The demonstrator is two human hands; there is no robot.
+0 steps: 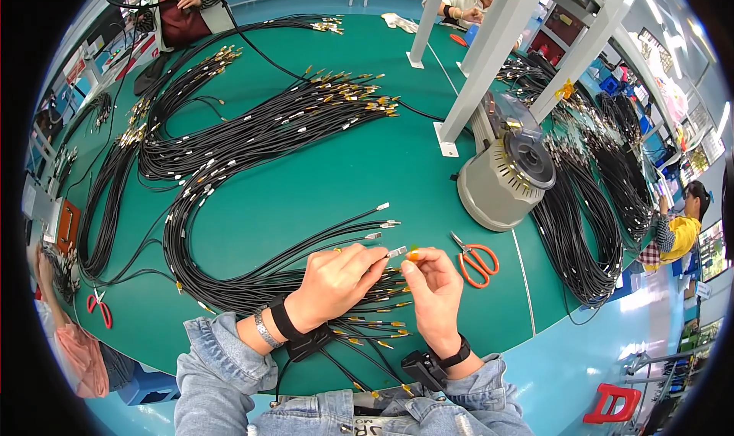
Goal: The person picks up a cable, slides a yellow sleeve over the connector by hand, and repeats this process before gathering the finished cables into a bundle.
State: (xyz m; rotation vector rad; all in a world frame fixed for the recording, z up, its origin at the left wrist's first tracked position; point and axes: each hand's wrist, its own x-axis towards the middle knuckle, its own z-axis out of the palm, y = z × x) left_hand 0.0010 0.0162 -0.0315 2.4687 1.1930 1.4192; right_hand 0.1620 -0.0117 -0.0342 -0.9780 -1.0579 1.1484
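On the tabletop point(359, 180), the front cable bundle point(225, 283) is laid toward the front edge, with a middle cable bundle point(267, 126) placed behind it and a left cable bundle point(111, 180) set to its left. To the right of the front cable bundle, a pair of scissors point(465, 249) is laid before a machine point(493, 188), stood before a post point(489, 61), with further cable bundles point(575, 230) spread to the machine's right. A second pair of scissors point(97, 298) is set before the left cable bundle.
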